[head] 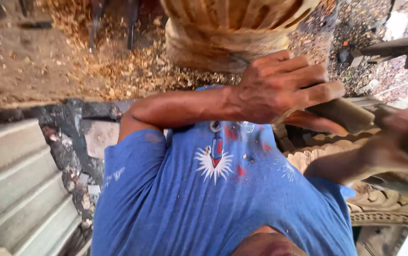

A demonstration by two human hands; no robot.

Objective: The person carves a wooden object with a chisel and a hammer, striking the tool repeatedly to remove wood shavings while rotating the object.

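Note:
My left arm crosses in front of my blue T-shirt (204, 189). My left hand (279, 87) is closed around a thick wooden tool handle (343, 114) that points to the right. My right hand (400, 142) is blurred at the right edge and grips a dark wooden object, likely a mallet; its head is not clear. Under both hands lies a pale carved wooden panel (384, 208) with scrolls and a beaded border. The tool's tip is hidden behind my hands.
A big round carved wooden piece (227, 33) stands on the ground ahead, ringed by wood shavings (114, 66). A grey corrugated sheet (19, 189) lies at lower left beside charred rubble (71, 142). Wooden beams (393, 47) cross the upper right.

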